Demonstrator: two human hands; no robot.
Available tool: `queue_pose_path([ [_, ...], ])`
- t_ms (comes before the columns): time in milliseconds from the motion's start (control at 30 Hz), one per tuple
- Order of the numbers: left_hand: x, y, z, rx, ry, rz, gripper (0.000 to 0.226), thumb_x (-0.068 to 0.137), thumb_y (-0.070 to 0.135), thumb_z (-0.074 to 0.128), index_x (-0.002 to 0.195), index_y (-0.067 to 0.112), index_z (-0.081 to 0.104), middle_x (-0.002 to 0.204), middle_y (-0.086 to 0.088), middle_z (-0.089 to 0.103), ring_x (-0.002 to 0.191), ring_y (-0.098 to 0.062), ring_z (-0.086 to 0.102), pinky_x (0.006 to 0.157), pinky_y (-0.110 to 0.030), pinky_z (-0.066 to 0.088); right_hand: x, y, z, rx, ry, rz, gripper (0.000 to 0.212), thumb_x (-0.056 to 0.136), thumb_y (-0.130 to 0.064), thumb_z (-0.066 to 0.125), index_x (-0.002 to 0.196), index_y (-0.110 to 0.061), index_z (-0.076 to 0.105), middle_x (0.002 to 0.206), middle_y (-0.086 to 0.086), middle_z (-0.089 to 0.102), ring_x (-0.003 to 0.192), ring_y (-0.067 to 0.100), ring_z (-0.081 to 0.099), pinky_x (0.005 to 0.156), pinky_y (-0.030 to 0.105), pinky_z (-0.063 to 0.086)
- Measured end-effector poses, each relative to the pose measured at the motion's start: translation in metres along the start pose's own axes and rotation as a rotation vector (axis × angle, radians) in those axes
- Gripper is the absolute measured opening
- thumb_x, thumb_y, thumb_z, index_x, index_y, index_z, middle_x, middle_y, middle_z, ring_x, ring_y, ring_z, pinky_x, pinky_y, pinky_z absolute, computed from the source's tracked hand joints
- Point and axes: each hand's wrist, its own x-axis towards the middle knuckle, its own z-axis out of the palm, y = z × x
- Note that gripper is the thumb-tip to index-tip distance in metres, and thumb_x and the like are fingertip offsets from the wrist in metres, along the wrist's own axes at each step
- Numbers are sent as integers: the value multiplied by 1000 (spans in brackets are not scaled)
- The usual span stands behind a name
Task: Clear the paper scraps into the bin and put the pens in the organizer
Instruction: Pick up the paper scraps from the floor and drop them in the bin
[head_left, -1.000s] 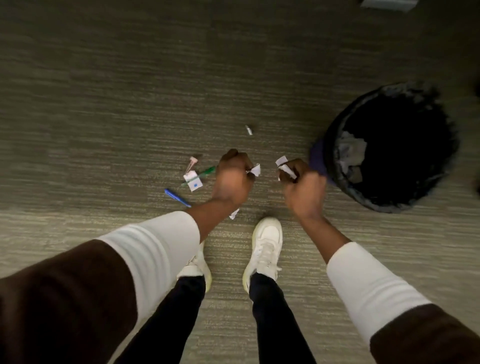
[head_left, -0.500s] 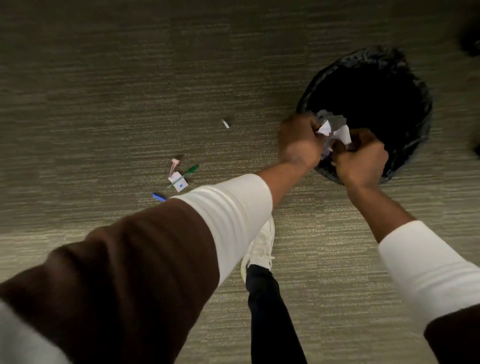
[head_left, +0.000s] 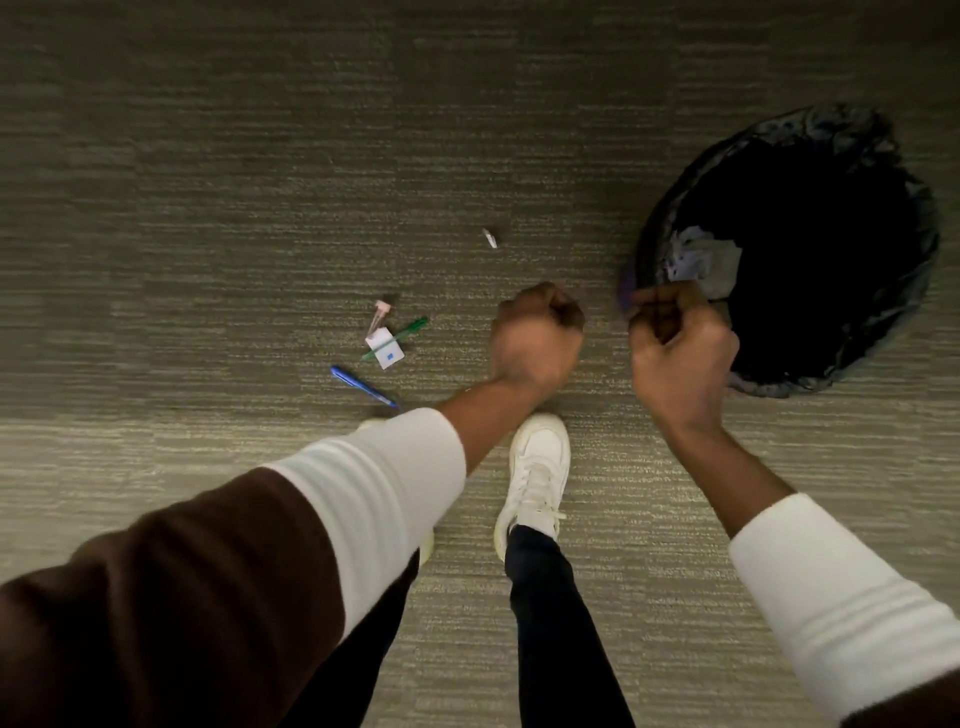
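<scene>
A black-lined bin (head_left: 904, 291) stands on the carpet at the right, with crumpled paper (head_left: 701, 257) inside near its left wall. My right hand (head_left: 680, 348) is curled shut just left of the bin's rim, nothing visible in it. My left hand (head_left: 537, 338) is a closed fist over the carpet, apart from the bin. To the left lie a green pen (head_left: 397, 338), a blue pen (head_left: 361, 385), a pink pen (head_left: 381, 312), and a white paper scrap (head_left: 385, 352) with a blue mark. A small white scrap (head_left: 489, 238) lies farther off. No organizer is in view.
The floor is grey-green striped carpet. My white shoe (head_left: 535, 478) and dark trouser legs are below the hands, close to the pens.
Both hands carried white scraps from the floor to the bin mouth, and the scraps are gone from them now. The hands have drawn back left of the bin.
</scene>
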Motion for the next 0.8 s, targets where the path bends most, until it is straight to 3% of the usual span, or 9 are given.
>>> queue_pose_path([
  [133,0,-62,-31,24,26,-133,14,92,20,67,90,11,77,88,-11,82,81,-33,80,77,-45,67,-24,-13,49,-37,-191,-78,20,80,-4,66,95,-15,73,88,-1,76,72,17,70,70,33,58],
  [233,5,-113,-51,82,-9,-223,15,91,19,66,77,14,69,94,-13,83,92,-31,79,88,-43,64,-43,-10,85,-133,-351,-102,21,81,-2,67,93,-17,73,87,-2,77,75,20,72,70,35,59],
  [300,12,-149,-64,58,-33,-302,18,93,19,65,78,10,67,96,-19,82,95,-36,79,89,-46,64,-53,-2,110,-211,-456,-97,18,83,-4,67,94,-17,73,88,1,78,78,24,74,69,31,58],
  [367,23,-182,-75,-38,-61,-417,17,95,16,62,91,1,70,100,-23,80,91,-39,79,86,-51,66,-59,11,135,-314,-584,-78,16,86,-14,70,102,-17,72,92,3,79,86,28,75,74,30,57],
  [467,43,-221,-88,-254,-81,-592,10,100,12,60,92,10,65,97,-16,75,71,-28,74,74,-39,68,-61,31,170,-469,-779,-4,36,89,-36,77,118,-18,65,106,5,78,104,29,72,88,35,58],
  [567,65,-249,-89,-456,22,-752,14,103,18,63,113,8,61,88,-17,73,61,-23,73,56,-34,66,-66,48,204,-578,-899,-75,52,85,-43,80,125,-17,59,116,10,72,110,33,69,91,39,58],
  [667,84,-275,-85,-582,-8,-817,13,105,24,61,109,12,60,86,-17,71,69,-27,75,41,-29,58,-74,64,236,-653,-999,-213,57,84,-44,81,128,-21,53,122,11,57,107,38,67,87,40,54],
  [800,113,-307,-77,-705,10,-830,17,106,26,61,113,11,57,109,-16,71,88,-31,75,48,-32,62,-80,80,274,-673,-1078,-319,64,84,-37,84,136,-28,47,136,15,44,109,37,66,90,41,57],
])
